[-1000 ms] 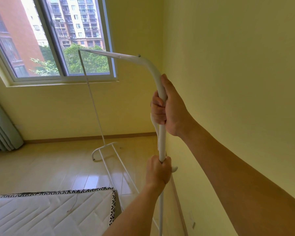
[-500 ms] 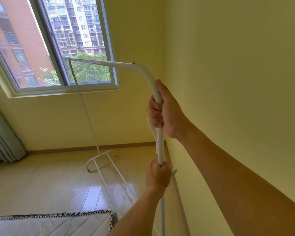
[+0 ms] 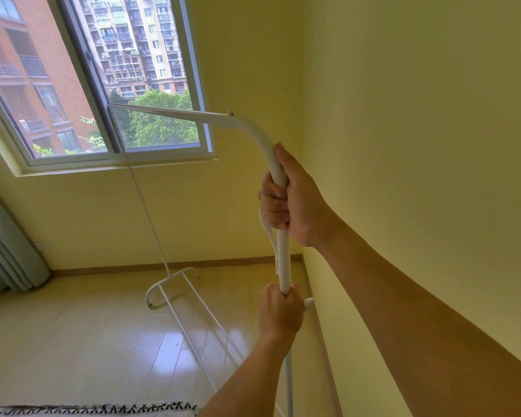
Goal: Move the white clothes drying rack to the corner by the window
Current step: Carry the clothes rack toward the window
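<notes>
A yellow wall (image 3: 418,115) fills the right side, meeting the far wall at a corner beside the window (image 3: 103,85). The white clothes drying rack (image 3: 283,257) stands close along the right wall, its far foot on the wooden floor (image 3: 73,341) below the window. The right hand (image 3: 292,200) wraps its near upright just under the bend; the left hand (image 3: 280,311) grips lower down. No writing is readable.
</notes>
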{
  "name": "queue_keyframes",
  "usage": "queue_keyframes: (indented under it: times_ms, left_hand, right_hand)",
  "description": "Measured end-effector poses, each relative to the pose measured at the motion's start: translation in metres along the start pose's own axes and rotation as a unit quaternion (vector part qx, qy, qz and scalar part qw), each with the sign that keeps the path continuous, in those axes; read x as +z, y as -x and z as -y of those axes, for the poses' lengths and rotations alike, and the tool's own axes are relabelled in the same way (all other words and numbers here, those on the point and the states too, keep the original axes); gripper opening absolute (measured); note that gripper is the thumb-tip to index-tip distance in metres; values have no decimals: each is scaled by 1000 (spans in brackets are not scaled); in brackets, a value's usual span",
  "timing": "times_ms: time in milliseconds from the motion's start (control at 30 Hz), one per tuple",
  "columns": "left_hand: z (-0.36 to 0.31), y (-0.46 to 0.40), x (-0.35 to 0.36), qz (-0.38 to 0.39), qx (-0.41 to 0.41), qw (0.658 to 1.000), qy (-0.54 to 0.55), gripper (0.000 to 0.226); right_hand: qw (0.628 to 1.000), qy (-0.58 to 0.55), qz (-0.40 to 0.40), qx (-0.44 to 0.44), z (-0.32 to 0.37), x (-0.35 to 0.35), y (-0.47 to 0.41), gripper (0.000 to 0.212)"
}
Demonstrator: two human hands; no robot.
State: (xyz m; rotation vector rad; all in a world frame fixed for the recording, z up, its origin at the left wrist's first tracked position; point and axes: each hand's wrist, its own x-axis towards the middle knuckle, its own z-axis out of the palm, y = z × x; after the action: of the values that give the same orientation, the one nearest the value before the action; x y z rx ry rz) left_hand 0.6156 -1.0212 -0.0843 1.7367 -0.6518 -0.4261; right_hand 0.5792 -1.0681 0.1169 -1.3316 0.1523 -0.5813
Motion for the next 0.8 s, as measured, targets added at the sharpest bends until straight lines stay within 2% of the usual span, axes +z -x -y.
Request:
queue_keyframes:
  times_ms: [133, 800]
  left_hand:
    - [0, -35, 4, -28, -5, 1000, -9, 42]
    - [-6, -200, 33, -63, 1, 997, -34, 46]
  right_hand:
    - [1000, 3, 12, 2, -5, -9, -34, 63]
    - [996, -37, 80, 28, -26, -75, -198, 64]
